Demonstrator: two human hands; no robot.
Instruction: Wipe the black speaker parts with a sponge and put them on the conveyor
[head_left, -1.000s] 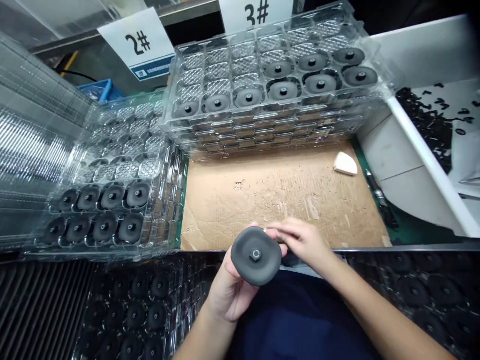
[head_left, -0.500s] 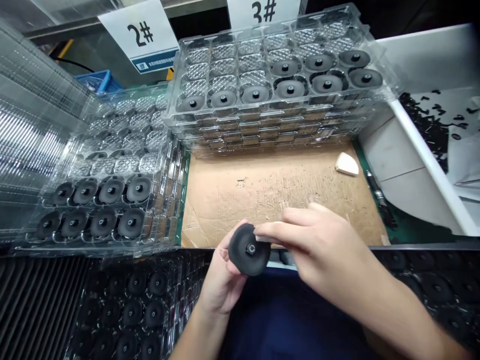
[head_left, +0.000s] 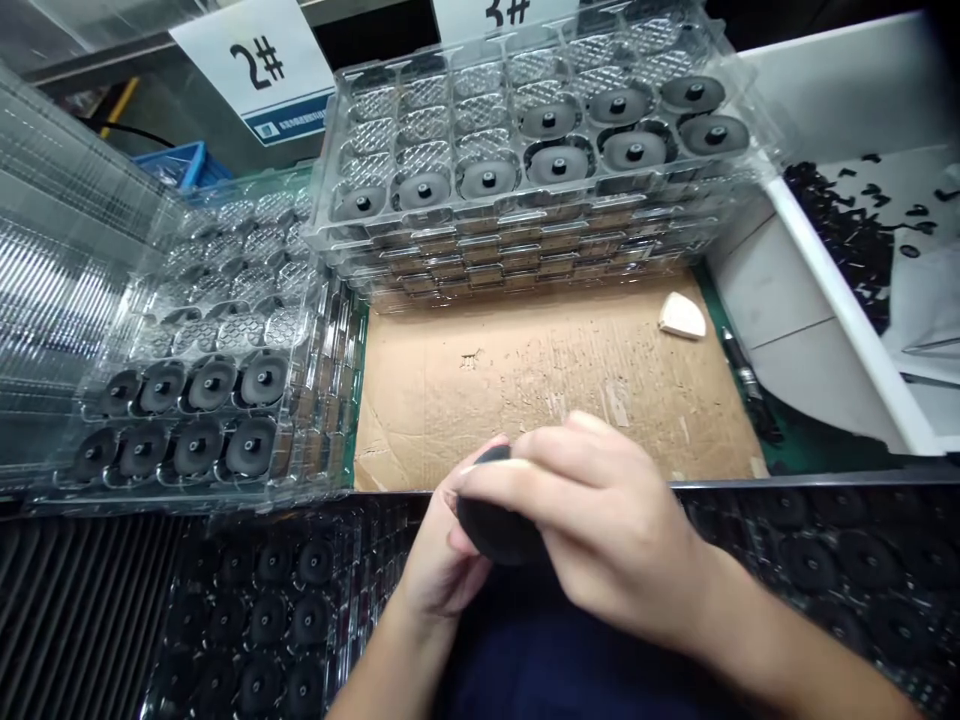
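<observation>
A round black rubber-like disc is held at the near edge of the cardboard. My left hand is closed on its left side. My right hand reaches over the disc from the right, with its fingers curled on the disc's face. They cover the raised hub in the middle, and whatever lies under the fingertips is hidden. Beyond the hands, a small cream-white wedge-shaped block lies on the cardboard sheet.
Stacked clear trays with black discs stand at the back and left. More disc-filled trays sit lower down, left and right. At right are a pen-like tool and a white bin with small black pieces.
My right hand has moved left and closed over the disc, covering its hub; a pale bit seen under its fingertips is now hidden. The view has shifted slightly.
</observation>
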